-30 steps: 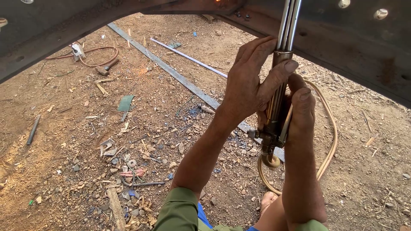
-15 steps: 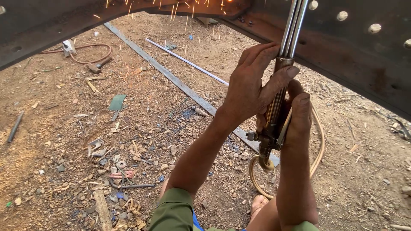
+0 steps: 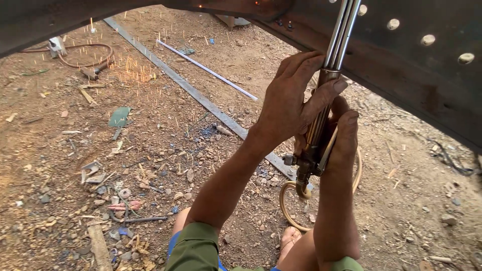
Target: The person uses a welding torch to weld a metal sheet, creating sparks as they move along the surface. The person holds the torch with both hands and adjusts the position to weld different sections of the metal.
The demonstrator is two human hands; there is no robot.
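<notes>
While sparks are falling, left hand [image 3: 288, 103] is wrapping tight around the cutting torch [image 3: 321, 125] body; right hand [image 3: 344, 135] is clamping its lever lower down. Hose [image 3: 287, 200] is looping below both grips.
</notes>
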